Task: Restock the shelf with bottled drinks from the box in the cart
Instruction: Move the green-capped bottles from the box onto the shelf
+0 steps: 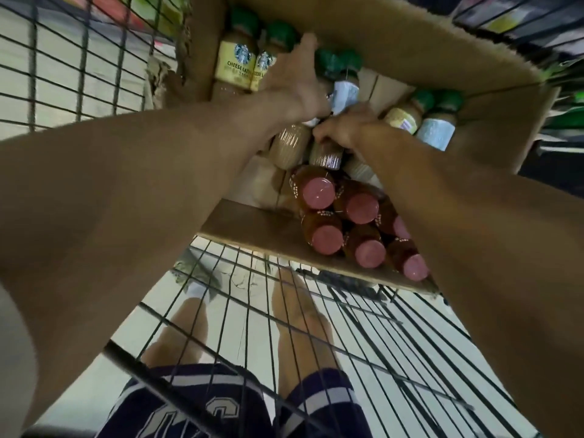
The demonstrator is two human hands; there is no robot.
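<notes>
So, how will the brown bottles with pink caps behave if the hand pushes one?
The brown bottles with pink caps lie on their sides, stacked against the cardboard box wall, so a pushed one would probably roll and shift its neighbours. They look full, so likely heavy for their size.

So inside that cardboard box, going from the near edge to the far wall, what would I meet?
Pink-capped bottles → the two hands, left hand and right hand, among lying bottles → green-capped bottles by the box's far wall.

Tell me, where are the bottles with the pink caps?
The pink-capped bottles stand bunched in the near part of the cardboard box in the cart, lower right of middle in the head view, just under the right forearm and nearer than both hands.
</notes>
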